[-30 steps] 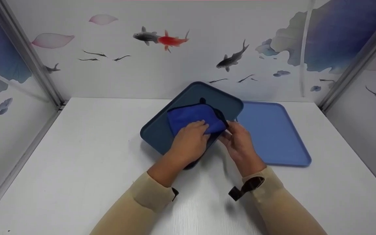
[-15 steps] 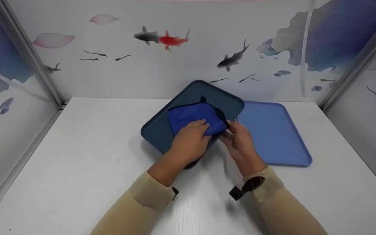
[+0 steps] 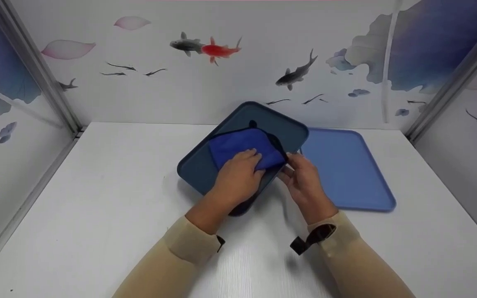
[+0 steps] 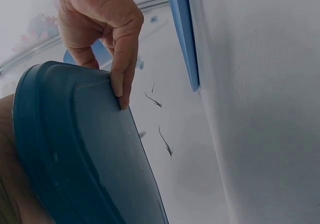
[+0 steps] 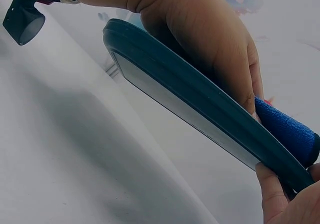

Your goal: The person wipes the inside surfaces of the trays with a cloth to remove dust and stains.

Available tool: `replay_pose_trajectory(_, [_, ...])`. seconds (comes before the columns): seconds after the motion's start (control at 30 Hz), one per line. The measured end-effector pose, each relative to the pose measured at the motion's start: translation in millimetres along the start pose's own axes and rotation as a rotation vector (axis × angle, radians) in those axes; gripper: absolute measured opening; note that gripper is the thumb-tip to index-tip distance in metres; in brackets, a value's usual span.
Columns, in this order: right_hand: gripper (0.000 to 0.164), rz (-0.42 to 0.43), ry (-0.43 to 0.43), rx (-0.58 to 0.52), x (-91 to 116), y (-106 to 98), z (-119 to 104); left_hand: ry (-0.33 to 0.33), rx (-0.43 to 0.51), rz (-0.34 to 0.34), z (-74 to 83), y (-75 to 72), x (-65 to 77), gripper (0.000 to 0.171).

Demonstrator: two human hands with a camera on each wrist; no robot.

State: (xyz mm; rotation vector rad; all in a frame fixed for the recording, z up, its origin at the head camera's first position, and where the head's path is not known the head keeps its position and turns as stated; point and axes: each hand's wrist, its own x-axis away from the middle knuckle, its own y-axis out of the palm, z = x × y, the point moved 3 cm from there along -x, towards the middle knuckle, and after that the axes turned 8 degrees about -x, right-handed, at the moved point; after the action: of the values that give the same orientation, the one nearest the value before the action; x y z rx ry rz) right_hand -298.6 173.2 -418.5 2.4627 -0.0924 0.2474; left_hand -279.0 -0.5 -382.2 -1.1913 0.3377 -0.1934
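My left hand [image 3: 238,178] rests on a blue cloth [image 3: 238,140] with dark edging, fingers spread over it and pressing it against the inside of a dark teal tray [image 3: 199,171]. Held tilted above the white table, the tray turns one corner toward the back wall. At its right edge my right hand [image 3: 302,178] grips the rim beside the cloth's corner. The left wrist view shows the right fingers [image 4: 124,76] on the tray's underside. A rolled-up edge of the cloth rises beyond the rim in the right wrist view. My left palm and part of the cloth are hidden.
A lighter blue tray [image 3: 350,174] lies flat on the table [image 3: 97,207] at the right, partly behind the teal one and the right hand. White panels with painted fish [image 3: 220,51] enclose the table at the back and sides.
My left hand and the cloth have slid slightly left and toward the back across the tray. The tray has shifted a little left; the right hand keeps its hold on the rim.
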Motion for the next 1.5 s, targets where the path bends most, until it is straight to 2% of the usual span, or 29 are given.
replay_pose_trajectory(0.17, [0.063, -0.012, 0.002, -0.020, 1, 1, 1, -0.016, -0.036, 0.003, -3.0, -1.2, -0.5, 0.047])
replay_pose_trajectory(0.3, [0.052, -0.018, -0.004, -0.026, 1, 1, 2, -0.028, -0.072, 0.024, -7.5, -2.1, -0.7, 0.046])
replay_pose_trajectory(0.43, [0.040, -0.020, -0.006, -0.028, 0, 1, 2, -0.054, -0.046, 0.033, -14.4, -4.0, -1.9, 0.046])
replay_pose_trajectory(0.6, [0.034, -0.019, -0.016, -0.021, 0, 2, 2, -0.110, -0.030, 0.038, -25.8, -7.1, -4.6, 0.046])
replay_pose_trajectory(0.73, [0.036, -0.007, -0.019, -0.019, 1, 2, 2, -0.163, -0.065, 0.070, -36.0, -9.1, -5.7, 0.045])
replay_pose_trajectory(0.9, [0.042, -0.011, -0.025, -0.003, 4, 4, 2, -0.272, -0.107, 0.069, -50.7, -13.5, -4.8, 0.048])
replay_pose_trajectory(1.0, [0.041, -0.014, -0.035, 0.007, 4, 6, 1, -0.306, -0.114, 0.080, -58.9, -16.5, -4.1, 0.050])
replay_pose_trajectory(1.2, [0.042, -0.030, -0.042, 0.021, 5, 7, 2, -0.294, -0.101, 0.113, -67.5, -19.0, -4.0, 0.049])
replay_pose_trajectory(1.4, [0.041, -0.040, -0.061, 0.034, 5, 6, 1, -0.254, -0.067, 0.163, -69.3, -20.9, -3.7, 0.043])
replay_pose_trajectory(1.5, [0.038, -0.040, -0.071, 0.035, 5, 6, 1, -0.238, -0.055, 0.168, -68.5, -21.6, -3.5, 0.043])
